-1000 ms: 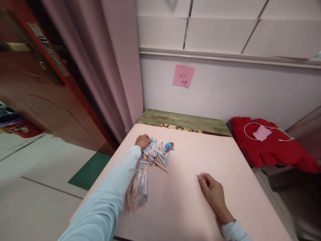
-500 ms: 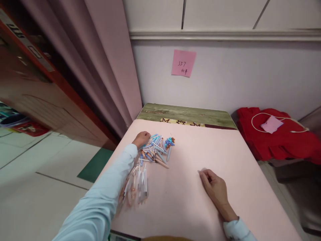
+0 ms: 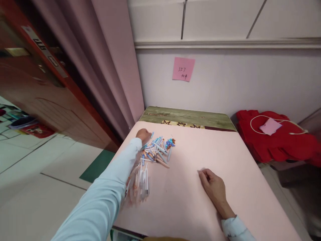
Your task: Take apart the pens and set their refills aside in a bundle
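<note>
My left hand point(image 3: 143, 134) is closed at the far left of the table, beside a pile of pen parts. A short light-blue pen part point(image 3: 152, 135) shows at its fingertips. The pile holds slim barrels point(image 3: 163, 162) in grey, blue and tan, and white refills point(image 3: 160, 148). Small blue and brown pieces point(image 3: 170, 143) lie at its right edge. Below it are clear sleeves point(image 3: 140, 187) with white refills and tan parts in or on them, partly hidden by my left forearm. Over the right half, my right hand point(image 3: 214, 185) is pinched; something small and translucent shows at its fingertips.
A pale pink sheet point(image 3: 200, 147) covers the table up to its green wooden back edge point(image 3: 210, 117). A wall with a pink note point(image 3: 183, 69) stands behind. Red cloth point(image 3: 263, 144) with a cable is on the right, a wooden door point(image 3: 32, 87) and curtain point(image 3: 112, 60) on the left.
My left hand has shifted slightly up and away from the pile, with the light-blue part at its fingertips. The right hand keeps its pinch almost in place. The whole view has tilted a little.
</note>
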The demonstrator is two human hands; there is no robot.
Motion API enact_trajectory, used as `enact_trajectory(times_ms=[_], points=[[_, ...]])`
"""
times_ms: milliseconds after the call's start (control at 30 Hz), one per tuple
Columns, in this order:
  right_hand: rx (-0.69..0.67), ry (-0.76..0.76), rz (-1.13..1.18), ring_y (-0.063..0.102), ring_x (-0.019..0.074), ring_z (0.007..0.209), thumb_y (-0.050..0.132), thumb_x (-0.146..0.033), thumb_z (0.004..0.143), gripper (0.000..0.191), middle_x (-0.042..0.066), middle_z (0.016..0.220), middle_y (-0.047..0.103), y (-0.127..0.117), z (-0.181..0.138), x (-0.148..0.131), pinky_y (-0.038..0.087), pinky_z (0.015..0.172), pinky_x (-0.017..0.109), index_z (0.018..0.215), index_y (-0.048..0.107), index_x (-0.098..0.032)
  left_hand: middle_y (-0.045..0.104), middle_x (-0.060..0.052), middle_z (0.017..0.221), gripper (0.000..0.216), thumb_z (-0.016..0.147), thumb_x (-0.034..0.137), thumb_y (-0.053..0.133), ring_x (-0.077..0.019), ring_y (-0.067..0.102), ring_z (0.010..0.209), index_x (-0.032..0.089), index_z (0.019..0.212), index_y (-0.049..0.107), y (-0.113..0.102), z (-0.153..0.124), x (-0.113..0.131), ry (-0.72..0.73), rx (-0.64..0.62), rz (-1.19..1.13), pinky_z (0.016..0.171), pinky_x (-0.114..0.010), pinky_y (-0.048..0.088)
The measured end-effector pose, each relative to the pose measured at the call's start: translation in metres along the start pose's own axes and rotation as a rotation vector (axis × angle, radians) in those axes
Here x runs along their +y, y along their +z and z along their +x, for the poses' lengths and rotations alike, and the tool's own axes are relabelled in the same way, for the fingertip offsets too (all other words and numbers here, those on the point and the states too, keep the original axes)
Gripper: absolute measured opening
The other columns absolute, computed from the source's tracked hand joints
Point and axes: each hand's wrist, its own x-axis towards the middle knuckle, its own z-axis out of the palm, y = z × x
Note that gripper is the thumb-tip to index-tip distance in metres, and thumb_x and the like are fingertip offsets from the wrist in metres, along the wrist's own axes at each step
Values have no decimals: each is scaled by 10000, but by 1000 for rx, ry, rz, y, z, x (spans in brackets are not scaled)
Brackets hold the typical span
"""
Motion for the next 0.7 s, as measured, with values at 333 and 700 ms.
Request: enact_trajectory(times_ms=[333, 700], points=[[7, 1, 9, 567, 161, 535, 427, -590, 928, 451, -11, 577, 623, 1, 1, 0, 366, 542, 250, 758, 643, -233, 741, -92, 779, 67, 634, 183, 683, -223, 672, 800, 167, 685, 722, 10, -1, 21, 117, -145, 60, 746, -278, 475], [12, -2, -24, 573, 167, 521, 430, -605, 915, 461, -11, 552, 614, 2, 1, 3, 355, 522, 254, 749, 653, -237, 762, -64, 898, 231, 700, 207, 600, -206, 667, 893, 172, 852, 770, -7, -13, -12, 174, -193, -3, 781, -240, 484]])
